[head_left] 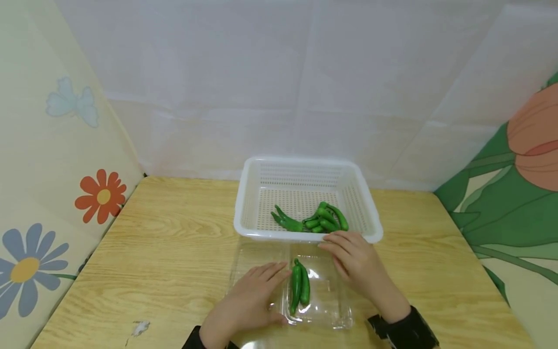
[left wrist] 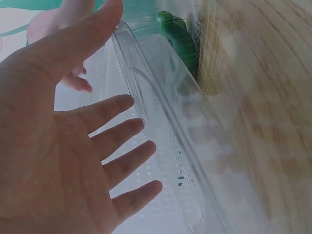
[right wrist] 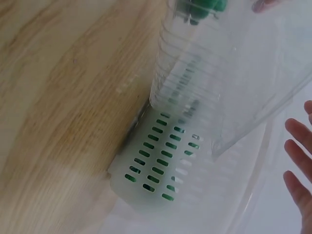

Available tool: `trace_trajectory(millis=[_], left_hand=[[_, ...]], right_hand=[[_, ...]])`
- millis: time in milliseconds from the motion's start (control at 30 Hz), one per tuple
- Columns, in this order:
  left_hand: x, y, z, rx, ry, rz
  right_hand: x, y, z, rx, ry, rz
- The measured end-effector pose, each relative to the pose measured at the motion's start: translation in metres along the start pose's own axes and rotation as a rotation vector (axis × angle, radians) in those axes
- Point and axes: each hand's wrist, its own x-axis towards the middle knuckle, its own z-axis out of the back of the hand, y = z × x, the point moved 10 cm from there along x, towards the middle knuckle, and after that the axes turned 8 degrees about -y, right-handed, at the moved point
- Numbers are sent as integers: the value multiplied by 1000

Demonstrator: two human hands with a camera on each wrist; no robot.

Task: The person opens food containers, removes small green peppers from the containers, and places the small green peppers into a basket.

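Two green chili peppers (head_left: 300, 286) lie side by side in the right half of a hinged clear plastic box (head_left: 324, 310). My left hand (head_left: 248, 300) is at the box's left half, its fingers spread. In the left wrist view, the left thumb and fingertips are at the rim of the clear plastic box (left wrist: 146, 92). Over the far right part of the box, next to the basket's near rim, is my right hand (head_left: 359, 261), with fingers extended and holding nothing. Only the right hand's fingers (right wrist: 297, 151) show in the right wrist view.
Behind the box stands a white slotted basket (head_left: 301, 169) with several green chili peppers (head_left: 327, 218) piled along its near side. Both sit on a wood-grain table (head_left: 174, 242). A white sheet (head_left: 283, 97) hangs behind, with floral cloths left and right.
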Motion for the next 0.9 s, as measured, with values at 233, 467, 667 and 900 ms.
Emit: trace_trajectory(millis=[233, 467, 667, 900], left_hand=[[1, 1, 0, -10, 15, 6], [1, 1, 0, -15, 21, 14], [1, 0, 1, -21, 14, 9], [0, 0, 2, -20, 7, 13]], right_hand=[[-3, 15, -11, 30, 116, 52], [-7, 28, -19, 62, 198, 113], [-10, 34, -25, 88, 242, 131], [-14, 37, -33, 99, 288, 142]])
